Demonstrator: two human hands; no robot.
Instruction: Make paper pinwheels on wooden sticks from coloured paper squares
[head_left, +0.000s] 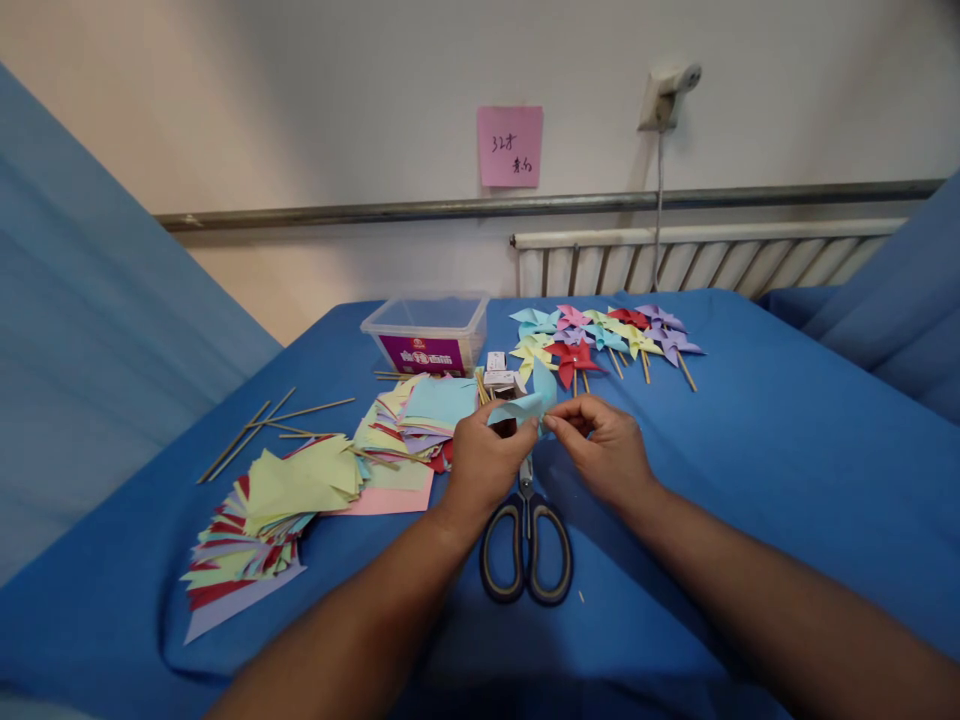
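A light blue paper pinwheel (525, 405) with curled blades is pinched between the thumb and fingers of my left hand (484, 460). From the other side, my right hand (606, 448) closes thumb and forefinger on the pinwheel near its middle; whether a pin or other small part is between those fingertips is too small to tell. Just below the hands lie scissors (526, 545) with dark handles toward me, their blades partly hidden. Small white boxes (499, 370) stand right behind the pinwheel.
Finished pinwheels on sticks (615, 335) lie at the back right. A clear plastic box (427, 325) stands at the back. Stacked paper squares (442, 402), fanned cut paper (247, 540) and loose thin sticks (240, 440) spread over the blue cloth (735, 480) on the left.
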